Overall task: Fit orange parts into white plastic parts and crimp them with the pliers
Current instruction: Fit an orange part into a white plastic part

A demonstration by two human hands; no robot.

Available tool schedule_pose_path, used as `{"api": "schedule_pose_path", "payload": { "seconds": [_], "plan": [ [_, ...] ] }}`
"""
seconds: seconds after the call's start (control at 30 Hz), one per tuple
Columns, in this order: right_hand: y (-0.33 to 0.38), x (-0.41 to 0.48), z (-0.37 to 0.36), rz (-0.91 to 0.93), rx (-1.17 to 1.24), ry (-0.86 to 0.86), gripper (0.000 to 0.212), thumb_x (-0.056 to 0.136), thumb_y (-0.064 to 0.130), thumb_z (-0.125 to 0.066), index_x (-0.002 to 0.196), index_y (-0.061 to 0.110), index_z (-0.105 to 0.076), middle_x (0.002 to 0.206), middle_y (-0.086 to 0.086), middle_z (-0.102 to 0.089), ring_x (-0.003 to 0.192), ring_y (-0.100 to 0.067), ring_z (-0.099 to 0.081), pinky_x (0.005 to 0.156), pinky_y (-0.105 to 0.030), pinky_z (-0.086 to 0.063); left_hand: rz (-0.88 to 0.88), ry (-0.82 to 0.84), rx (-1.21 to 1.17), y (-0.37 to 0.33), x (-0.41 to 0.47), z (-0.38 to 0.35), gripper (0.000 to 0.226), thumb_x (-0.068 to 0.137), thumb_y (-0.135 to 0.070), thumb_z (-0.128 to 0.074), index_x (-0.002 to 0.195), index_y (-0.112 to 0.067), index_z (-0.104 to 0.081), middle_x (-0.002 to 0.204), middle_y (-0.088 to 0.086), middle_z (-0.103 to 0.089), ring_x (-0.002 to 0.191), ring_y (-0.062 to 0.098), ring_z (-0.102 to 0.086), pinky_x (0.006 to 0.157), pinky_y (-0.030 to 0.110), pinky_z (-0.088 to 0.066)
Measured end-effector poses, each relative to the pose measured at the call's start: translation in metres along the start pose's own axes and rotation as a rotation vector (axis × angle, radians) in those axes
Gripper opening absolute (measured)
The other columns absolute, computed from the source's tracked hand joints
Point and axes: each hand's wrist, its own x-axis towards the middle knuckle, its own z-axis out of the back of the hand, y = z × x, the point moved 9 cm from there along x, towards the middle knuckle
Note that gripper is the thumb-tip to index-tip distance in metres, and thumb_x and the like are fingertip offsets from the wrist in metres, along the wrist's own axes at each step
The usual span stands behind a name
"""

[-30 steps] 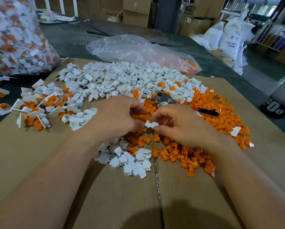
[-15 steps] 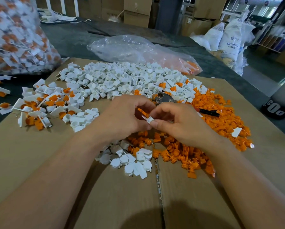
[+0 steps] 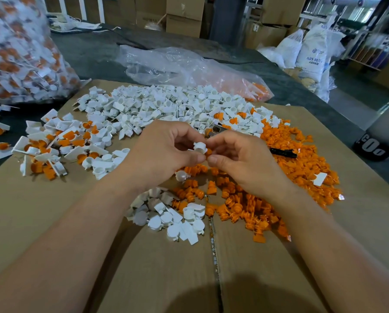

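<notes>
My left hand (image 3: 164, 150) pinches a small white plastic part (image 3: 199, 147) between thumb and fingers. My right hand (image 3: 240, 161) holds an orange part (image 3: 208, 152) against it; the two parts touch. Below them lie a heap of loose orange parts (image 3: 245, 206) and a small cluster of white parts (image 3: 177, 220). The pliers (image 3: 218, 130) lie behind my hands, mostly hidden, with a black handle (image 3: 282, 152) showing on the orange heap to the right.
A big pile of white parts (image 3: 171, 107) covers the far cardboard (image 3: 53, 222). Assembled white-and-orange pieces (image 3: 53, 150) lie at left. A full clear bag (image 3: 17, 53) stands far left and a nearly flat plastic bag (image 3: 189, 66) behind.
Both hands have lifted slightly above the heap. The white part now sits in my left fingers and my right hand has brought an orange part up against it.
</notes>
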Motion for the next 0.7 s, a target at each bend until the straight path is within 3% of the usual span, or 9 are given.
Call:
{"api": "schedule_pose_path", "payload": {
  "seconds": [0.2, 0.3, 0.4, 0.5, 0.57, 0.63, 0.7],
  "plan": [
    [0.0, 0.0, 0.004, 0.001, 0.033, -0.053, 0.037, 0.086, 0.006, -0.06, 0.087, 0.041, -0.051, 0.084, 0.012, -0.06, 0.08, -0.006, -0.06, 0.075, -0.023, -0.051, 0.054, 0.056, -0.229, 0.003, -0.001, -0.005, 0.022, 0.079, 0.004, -0.064, 0.082, -0.017, -0.068, 0.065, -0.008, -0.07, 0.064, 0.005, -0.067, 0.061, 0.013, -0.052],
    [-0.003, 0.001, -0.001, -0.043, 0.049, -0.028, 0.033, 0.091, 0.005, -0.05, 0.088, 0.038, -0.047, 0.091, 0.01, -0.062, 0.088, -0.006, -0.062, 0.081, -0.029, -0.052, 0.067, 0.044, -0.215, 0.005, 0.0, -0.004, 0.023, 0.081, 0.002, -0.062, 0.084, -0.02, -0.068, 0.066, -0.006, -0.071, 0.064, 0.006, -0.068, 0.06, 0.014, -0.053],
    [-0.002, 0.0, 0.003, -0.057, 0.095, -0.054, 0.032, 0.094, 0.005, -0.045, 0.09, 0.037, -0.046, 0.087, 0.01, -0.062, 0.082, 0.001, -0.063, 0.078, -0.027, -0.053, 0.093, -0.011, -0.204, 0.011, 0.002, 0.0, 0.026, 0.086, 0.001, -0.059, 0.089, -0.023, -0.068, 0.069, 0.0, -0.066, 0.066, 0.009, -0.068, 0.064, 0.02, -0.057],
    [0.003, -0.002, 0.012, -0.009, 0.018, -0.11, 0.031, 0.093, 0.011, -0.049, 0.099, 0.04, -0.054, 0.085, 0.013, -0.061, 0.082, -0.004, -0.062, 0.079, -0.031, -0.053, 0.094, -0.043, -0.181, 0.013, 0.003, 0.002, 0.021, 0.085, -0.002, -0.061, 0.091, -0.022, -0.064, 0.069, 0.005, -0.061, 0.062, 0.011, -0.068, 0.061, 0.02, -0.056],
    [0.006, -0.003, 0.015, 0.013, 0.007, -0.141, 0.03, 0.09, 0.011, -0.054, 0.103, 0.037, -0.058, 0.084, 0.013, -0.063, 0.08, -0.006, -0.064, 0.077, -0.027, -0.054, 0.125, -0.08, -0.205, 0.015, 0.002, 0.004, 0.015, 0.08, -0.002, -0.067, 0.083, -0.015, -0.059, 0.065, 0.01, -0.061, 0.055, 0.013, -0.067, 0.054, 0.021, -0.056],
    [0.006, -0.005, 0.017, 0.006, 0.079, -0.182, 0.027, 0.085, 0.009, -0.062, 0.099, 0.032, -0.062, 0.078, 0.014, -0.065, 0.072, -0.002, -0.066, 0.068, -0.016, -0.053, 0.141, -0.122, -0.222, 0.016, 0.001, 0.007, 0.016, 0.077, -0.001, -0.069, 0.075, -0.009, -0.056, 0.061, 0.012, -0.061, 0.049, 0.012, -0.065, 0.048, 0.019, -0.053],
    [0.007, -0.006, 0.02, 0.001, 0.12, -0.222, 0.021, 0.081, 0.009, -0.067, 0.085, 0.03, -0.065, 0.072, 0.012, -0.065, 0.065, -0.002, -0.066, 0.061, -0.014, -0.052, 0.142, -0.14, -0.217, 0.017, 0.002, 0.008, 0.015, 0.076, 0.001, -0.07, 0.071, -0.008, -0.058, 0.054, 0.004, -0.062, 0.048, 0.012, -0.064, 0.049, 0.02, -0.054]
  ]
}}
